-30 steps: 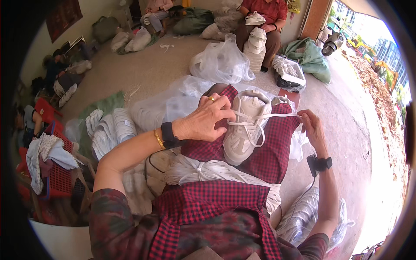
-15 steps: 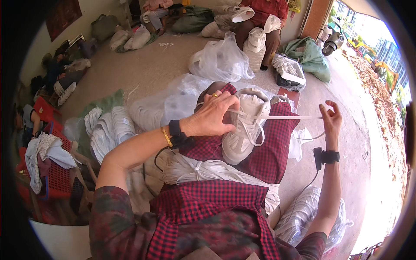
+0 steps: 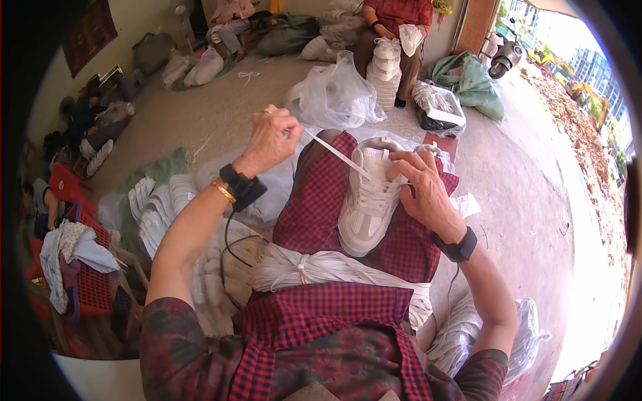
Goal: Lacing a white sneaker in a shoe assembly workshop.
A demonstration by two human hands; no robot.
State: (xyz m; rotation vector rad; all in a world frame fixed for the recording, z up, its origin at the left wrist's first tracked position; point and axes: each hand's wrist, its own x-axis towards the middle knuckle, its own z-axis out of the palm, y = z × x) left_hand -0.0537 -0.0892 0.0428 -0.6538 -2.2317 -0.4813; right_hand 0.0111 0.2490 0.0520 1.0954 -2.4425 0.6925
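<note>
A white and beige sneaker (image 3: 364,224) rests on my lap over a red-and-black checked apron (image 3: 311,210), its toe toward me. My left hand (image 3: 271,137), up and left of the sneaker, is closed on the end of a flat white shoelace (image 3: 338,155). The lace runs taut and slanting down to the eyelets. My right hand (image 3: 428,194) grips the sneaker's right side by the eyelets, fingers bent over its edge. Lacing crosses the tongue below those fingertips. Across my lap nearer to me lies a tied bundle of white laces (image 3: 334,271).
Stacked white shoe parts (image 3: 160,207) lie at the left, beside a red plastic basket (image 3: 93,287). Clear plastic bags (image 3: 328,93) are ahead. A seated person (image 3: 394,17) has a stack of sneakers (image 3: 384,73) in front. Wrapped white bundles (image 3: 461,327) lie at my right.
My right hand has come in from far right, letting go of the stretched lace, onto the sneaker. My left hand has moved up and left, drawing a lace taut. The loose loop has gone.
</note>
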